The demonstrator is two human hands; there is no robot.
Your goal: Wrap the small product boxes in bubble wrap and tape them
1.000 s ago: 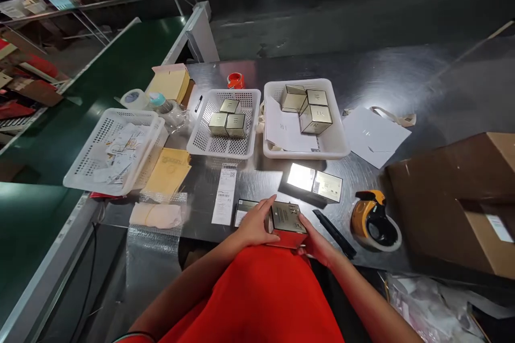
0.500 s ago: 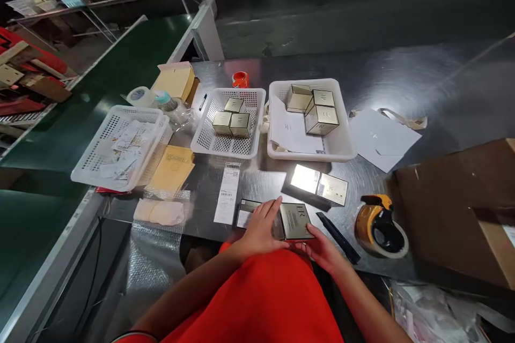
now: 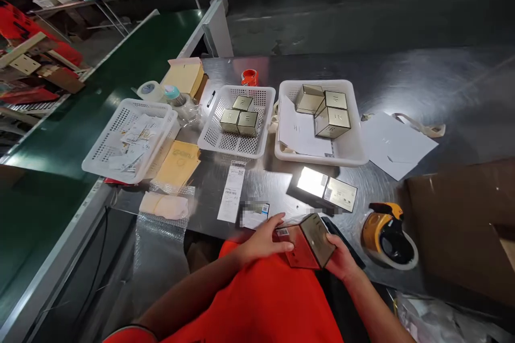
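A shiny gold carton (image 3: 317, 238) is tilted over the table's front edge, one side facing me and reflecting red. My right hand (image 3: 340, 258) grips its right end, thumb on the lettered face. At the left end, my left hand (image 3: 265, 240) holds the carton between thumb and fingers. Just beyond my left hand lies another carton (image 3: 254, 215) with a label on top, partly blurred. Farther back, two more gold cartons (image 3: 340, 194) lie side by side. A black cutter (image 3: 346, 241) sits partly hidden behind my right hand.
A paper slip (image 3: 231, 193) lies left of the cartons. Behind stand a perforated basket (image 3: 207, 134) and a white tray (image 3: 362, 155) with gold boxes. At right are a tape dispenser (image 3: 386, 238) and a cardboard box (image 3: 454, 214). Bubble wrap (image 3: 159, 257) hangs at left.
The gold carton has been lifted and tipped up from the table toward me. My left hand has come off the carton lying at left, uncovering its label. The view has shifted slightly.
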